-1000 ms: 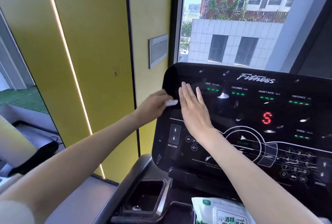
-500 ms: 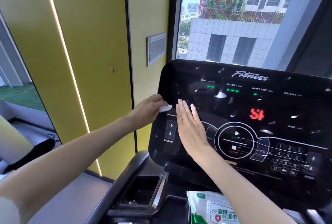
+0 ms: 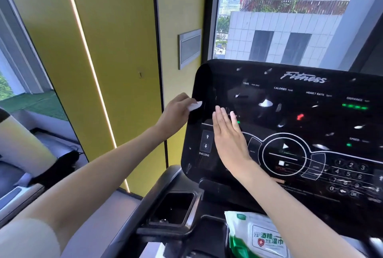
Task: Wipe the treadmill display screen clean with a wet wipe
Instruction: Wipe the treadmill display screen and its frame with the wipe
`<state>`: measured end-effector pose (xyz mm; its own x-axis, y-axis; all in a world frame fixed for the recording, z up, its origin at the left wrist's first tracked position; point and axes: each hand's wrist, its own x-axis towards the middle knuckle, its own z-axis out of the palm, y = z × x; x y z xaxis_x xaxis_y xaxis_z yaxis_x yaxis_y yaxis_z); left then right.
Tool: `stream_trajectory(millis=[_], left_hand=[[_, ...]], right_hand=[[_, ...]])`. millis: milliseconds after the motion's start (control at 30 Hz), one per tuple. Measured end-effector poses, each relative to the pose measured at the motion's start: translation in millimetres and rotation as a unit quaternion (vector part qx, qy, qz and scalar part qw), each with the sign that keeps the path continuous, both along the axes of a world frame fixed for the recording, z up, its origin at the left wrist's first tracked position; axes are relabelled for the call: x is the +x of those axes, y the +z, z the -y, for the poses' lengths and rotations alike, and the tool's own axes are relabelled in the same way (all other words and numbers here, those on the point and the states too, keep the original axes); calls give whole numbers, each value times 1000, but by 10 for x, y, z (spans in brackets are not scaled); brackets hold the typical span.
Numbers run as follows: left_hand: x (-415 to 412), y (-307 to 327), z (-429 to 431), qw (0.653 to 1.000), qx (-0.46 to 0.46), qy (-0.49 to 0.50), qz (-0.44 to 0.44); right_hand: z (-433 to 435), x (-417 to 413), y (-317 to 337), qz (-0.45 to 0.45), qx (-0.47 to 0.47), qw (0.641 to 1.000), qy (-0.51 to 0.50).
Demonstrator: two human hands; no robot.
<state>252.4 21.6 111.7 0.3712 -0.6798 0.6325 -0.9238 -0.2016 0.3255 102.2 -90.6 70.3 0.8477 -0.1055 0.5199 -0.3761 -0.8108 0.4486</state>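
L hand (image 3: 175, 113) pinching wet wipe (image 3: 195, 106), R hand (image 3: 228, 139) flat on screen (image 3: 294, 110)

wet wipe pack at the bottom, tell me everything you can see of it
The wet wipe pack is a soft glossy plastic pouch, white with green patches. Its label shows "75", green Chinese characters and a red shield. It lies on the dark ledge below the treadmill display screen, right of the cup holder. The right forearm hides its right side; the frame cuts off its bottom. No hand touches it.
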Motion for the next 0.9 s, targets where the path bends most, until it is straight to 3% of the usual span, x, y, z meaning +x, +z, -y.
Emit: stream_trajectory(millis=[133, 267, 433, 567, 667, 733, 833, 900], left_hand=[[-99, -155, -110, 980, 141, -108, 93], [2, -23, -4, 1000, 16, -16, -10], [-136, -137, -122, 983, 148, -83, 69], [-60, -88, -51, 999, 26, 4, -27], [-209, -287, -130, 990, 119, -62, 49], [-208, -299, -140, 986, 142, -77, 38], [-138, -203, -13, 998, 8, -17, -61], [-191, -254, 13, 999, -9, -1, -47]], right_hand=[[34, 23, -20, 7, -12, 1000, -6], [14, 10, -16, 13, 1, 1000, -7], [29, -4, -57, 17, 7, 1000, -8], [-48, -140, -297, 31, 52, 998, 16], [-132, -279, -529, 39, 92, 995, 22], [-145, -330, -607, 38, 113, 993, 15], [-147, -350, -588, 34, 129, 991, 0], [-165, -346, -556, 27, 120, 992, -10]])
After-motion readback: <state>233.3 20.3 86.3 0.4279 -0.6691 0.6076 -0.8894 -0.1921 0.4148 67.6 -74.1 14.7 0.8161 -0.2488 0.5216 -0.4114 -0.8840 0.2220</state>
